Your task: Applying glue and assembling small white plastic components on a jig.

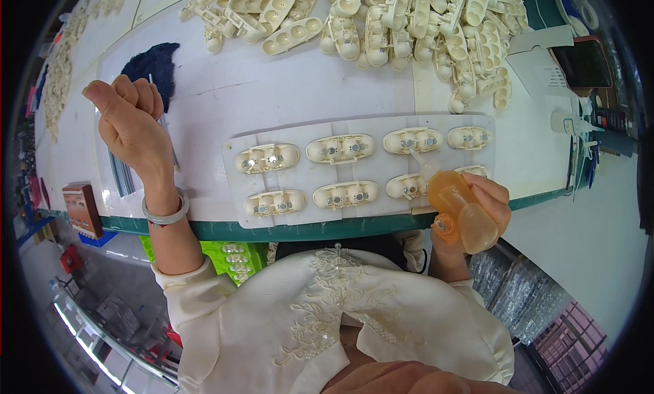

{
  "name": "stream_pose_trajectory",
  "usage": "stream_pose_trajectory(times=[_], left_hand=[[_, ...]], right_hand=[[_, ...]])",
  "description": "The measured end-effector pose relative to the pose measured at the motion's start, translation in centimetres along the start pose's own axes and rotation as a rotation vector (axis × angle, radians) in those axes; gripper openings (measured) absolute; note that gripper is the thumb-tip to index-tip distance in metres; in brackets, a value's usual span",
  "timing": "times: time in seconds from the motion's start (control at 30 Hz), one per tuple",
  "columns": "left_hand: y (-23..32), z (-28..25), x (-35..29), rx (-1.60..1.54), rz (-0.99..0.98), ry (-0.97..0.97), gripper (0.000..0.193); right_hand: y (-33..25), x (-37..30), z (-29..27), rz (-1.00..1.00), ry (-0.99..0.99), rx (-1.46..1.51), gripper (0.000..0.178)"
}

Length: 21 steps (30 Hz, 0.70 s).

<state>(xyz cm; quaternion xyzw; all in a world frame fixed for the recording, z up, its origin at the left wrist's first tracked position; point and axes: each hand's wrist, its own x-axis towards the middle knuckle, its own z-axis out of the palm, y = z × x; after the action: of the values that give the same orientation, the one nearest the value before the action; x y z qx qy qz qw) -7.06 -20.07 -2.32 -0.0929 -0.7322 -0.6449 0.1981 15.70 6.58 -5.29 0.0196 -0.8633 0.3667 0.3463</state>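
Note:
My right hand [492, 202] is wrapped around an amber squeeze bottle [449, 193]. Its pale nozzle [426, 166] points up and left, the tip at or just over a cream oval part [411, 141] in the far row of a white tray [310, 217]. Two rows of such parts lie on the tray, with small silvery discs showing in them. One near-row part [473, 170] is partly hidden behind the bottle and hand. My left hand [129, 118] is raised left of the tray, its fingers curled closed; whatever they may hold is hidden.
A large heap of cream plastic parts [409, 26] covers the table's far side. Left lie a dark blue cloth [163, 60] and thin metal rods [122, 176]. At right are a phone [582, 64] and a white bottle [565, 123]. A green crate [228, 258] stands below the table edge.

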Motion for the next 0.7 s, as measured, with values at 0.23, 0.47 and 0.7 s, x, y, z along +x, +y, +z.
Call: stream_pose_trajectory(times=[0.23,0.47,0.7], left_hand=[[-0.6,0.2,0.1,0.074,0.104,-0.019,0.047],[0.1,1.3,0.0,0.158,0.112,0.064,0.027],[-0.9,-0.4,-0.2,0.072,-0.031,-0.062,0.037]], right_hand=[[0.5,0.0,-1.0,0.016,-0.035,-0.048,0.047],[0.1,0.5,-0.1,0.073,0.025,0.034,0.04],[0.1,0.1,0.3,0.097,0.061,0.065,0.039]])
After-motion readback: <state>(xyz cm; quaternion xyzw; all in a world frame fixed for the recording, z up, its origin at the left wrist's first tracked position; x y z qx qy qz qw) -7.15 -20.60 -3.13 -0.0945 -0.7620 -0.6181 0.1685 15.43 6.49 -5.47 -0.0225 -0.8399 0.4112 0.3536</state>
